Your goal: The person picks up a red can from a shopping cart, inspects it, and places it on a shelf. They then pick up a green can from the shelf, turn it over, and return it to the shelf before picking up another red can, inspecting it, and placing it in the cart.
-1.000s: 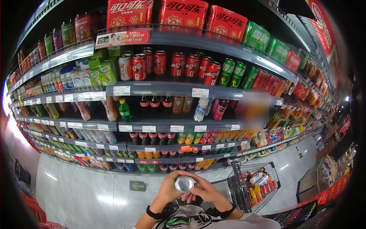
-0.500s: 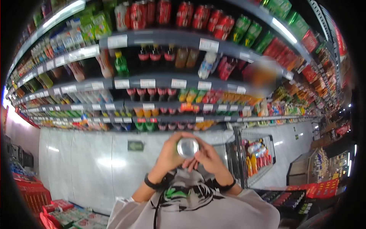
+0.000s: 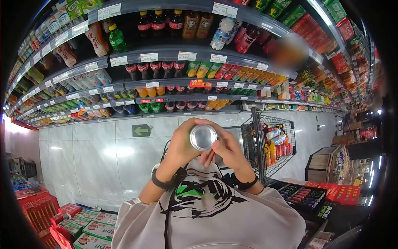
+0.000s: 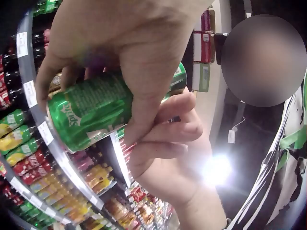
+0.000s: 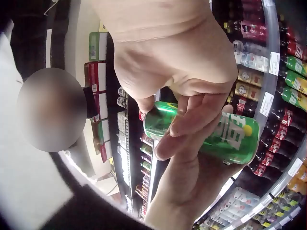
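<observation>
Head view, item one: green can (image 3: 203, 137), silver end toward us, held before our chest between both hands. Left hand (image 3: 181, 145) wraps its body, thumb across the label (the left wrist view shows this plainly). Right hand (image 3: 229, 151) curls its fingers on the can's other end, touching the left. Item two: wire cart (image 3: 271, 145) holding bottles, on our right, before the drink shelves (image 3: 166, 56).
</observation>
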`<move>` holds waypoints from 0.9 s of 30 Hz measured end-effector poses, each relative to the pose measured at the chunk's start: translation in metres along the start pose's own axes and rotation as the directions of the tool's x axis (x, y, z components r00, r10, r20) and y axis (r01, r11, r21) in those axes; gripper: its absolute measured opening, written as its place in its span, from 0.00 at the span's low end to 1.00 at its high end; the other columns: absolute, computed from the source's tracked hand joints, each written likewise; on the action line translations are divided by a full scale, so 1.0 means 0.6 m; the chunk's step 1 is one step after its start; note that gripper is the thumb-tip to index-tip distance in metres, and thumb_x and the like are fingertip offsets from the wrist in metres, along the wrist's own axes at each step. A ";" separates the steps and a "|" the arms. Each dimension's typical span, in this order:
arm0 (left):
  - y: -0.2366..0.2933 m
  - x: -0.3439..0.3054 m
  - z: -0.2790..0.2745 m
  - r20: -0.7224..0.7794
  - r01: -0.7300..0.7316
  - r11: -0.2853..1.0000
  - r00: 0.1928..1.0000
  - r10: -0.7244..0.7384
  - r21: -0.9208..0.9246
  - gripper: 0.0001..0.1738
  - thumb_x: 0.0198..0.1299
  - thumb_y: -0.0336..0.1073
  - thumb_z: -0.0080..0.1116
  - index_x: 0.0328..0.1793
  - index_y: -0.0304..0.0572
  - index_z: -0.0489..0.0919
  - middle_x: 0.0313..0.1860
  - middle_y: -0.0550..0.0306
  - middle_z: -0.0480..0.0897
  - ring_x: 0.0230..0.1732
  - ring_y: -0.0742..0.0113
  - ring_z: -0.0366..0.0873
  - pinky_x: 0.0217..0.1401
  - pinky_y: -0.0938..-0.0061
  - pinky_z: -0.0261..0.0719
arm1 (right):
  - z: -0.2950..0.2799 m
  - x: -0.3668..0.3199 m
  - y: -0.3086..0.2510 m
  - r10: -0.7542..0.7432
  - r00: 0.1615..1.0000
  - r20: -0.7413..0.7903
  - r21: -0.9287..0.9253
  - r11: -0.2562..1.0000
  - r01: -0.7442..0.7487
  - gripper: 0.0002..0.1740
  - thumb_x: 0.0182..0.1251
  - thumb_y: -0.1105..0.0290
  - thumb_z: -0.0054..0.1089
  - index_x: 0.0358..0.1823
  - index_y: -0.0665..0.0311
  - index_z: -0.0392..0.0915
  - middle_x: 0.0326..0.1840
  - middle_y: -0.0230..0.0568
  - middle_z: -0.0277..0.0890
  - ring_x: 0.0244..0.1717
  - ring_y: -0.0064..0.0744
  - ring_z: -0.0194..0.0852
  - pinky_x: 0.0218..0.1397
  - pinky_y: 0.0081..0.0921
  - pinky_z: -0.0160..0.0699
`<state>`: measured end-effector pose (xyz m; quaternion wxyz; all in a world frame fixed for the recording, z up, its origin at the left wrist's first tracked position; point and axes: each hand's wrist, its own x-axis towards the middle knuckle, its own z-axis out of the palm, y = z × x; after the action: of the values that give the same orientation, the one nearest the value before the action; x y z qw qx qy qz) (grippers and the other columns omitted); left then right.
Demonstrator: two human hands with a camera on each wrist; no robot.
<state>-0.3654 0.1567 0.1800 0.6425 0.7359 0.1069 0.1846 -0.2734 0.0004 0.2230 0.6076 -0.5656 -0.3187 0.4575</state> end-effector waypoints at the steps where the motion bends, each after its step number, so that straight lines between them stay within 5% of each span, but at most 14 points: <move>1: 0.001 0.000 0.002 -0.005 0.000 1.000 1.000 0.000 0.005 0.27 0.46 0.34 0.79 0.53 0.37 0.80 0.44 0.45 0.87 0.46 0.46 0.87 0.50 0.61 0.84 | -0.001 -0.002 -0.002 -0.004 1.000 0.006 0.005 1.000 0.004 0.35 0.81 0.51 0.51 0.83 0.55 0.57 0.31 0.43 0.86 0.27 0.27 0.87 0.28 0.18 0.82; 3: -0.001 -0.002 0.009 -0.009 0.002 1.000 1.000 -0.002 0.009 0.28 0.45 0.34 0.79 0.53 0.37 0.80 0.45 0.45 0.86 0.47 0.44 0.86 0.51 0.60 0.83 | -0.004 -0.005 -0.003 -0.007 1.000 0.010 0.011 1.000 0.007 0.36 0.82 0.50 0.50 0.83 0.55 0.57 0.31 0.42 0.86 0.28 0.27 0.87 0.29 0.19 0.82; 5: -0.007 -0.003 0.018 -0.120 -0.040 0.981 0.991 0.064 0.192 0.27 0.45 0.32 0.79 0.51 0.38 0.79 0.45 0.51 0.87 0.45 0.57 0.87 0.49 0.68 0.83 | -0.006 -0.006 0.000 -0.056 0.998 -0.002 -0.017 0.998 0.056 0.35 0.82 0.49 0.47 0.83 0.57 0.58 0.33 0.42 0.86 0.30 0.27 0.87 0.31 0.19 0.82; 9: -0.002 -0.004 0.021 -0.204 -0.133 0.948 0.959 0.197 0.289 0.27 0.44 0.30 0.78 0.51 0.39 0.79 0.49 0.49 0.86 0.51 0.51 0.85 0.55 0.64 0.82 | 0.007 -0.007 -0.013 -0.042 0.998 -0.052 -0.041 0.998 0.040 0.45 0.80 0.37 0.45 0.81 0.68 0.57 0.35 0.43 0.85 0.32 0.26 0.86 0.32 0.16 0.77; 14: 0.009 -0.011 0.021 -0.254 -0.221 0.928 0.919 0.302 0.300 0.28 0.41 0.29 0.76 0.53 0.38 0.80 0.54 0.48 0.84 0.60 0.47 0.82 0.64 0.60 0.78 | 0.008 -0.013 -0.008 -0.069 0.997 -0.029 -0.072 0.995 0.067 0.34 0.81 0.51 0.46 0.82 0.60 0.62 0.37 0.40 0.85 0.32 0.28 0.87 0.36 0.21 0.83; 27: 0.012 -0.029 0.025 -0.294 -0.252 0.914 0.891 0.347 0.317 0.28 0.40 0.28 0.74 0.52 0.36 0.81 0.54 0.48 0.85 0.65 0.44 0.80 0.70 0.57 0.75 | 0.016 -0.033 -0.003 -0.083 0.996 -0.028 -0.155 0.985 0.077 0.33 0.78 0.59 0.49 0.81 0.58 0.64 0.33 0.38 0.86 0.31 0.27 0.88 0.37 0.22 0.83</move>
<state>-0.3759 0.1352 0.1830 0.4705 0.7807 0.1259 0.3915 -0.2894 -0.0135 0.2288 0.5856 -0.6052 -0.3648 0.3970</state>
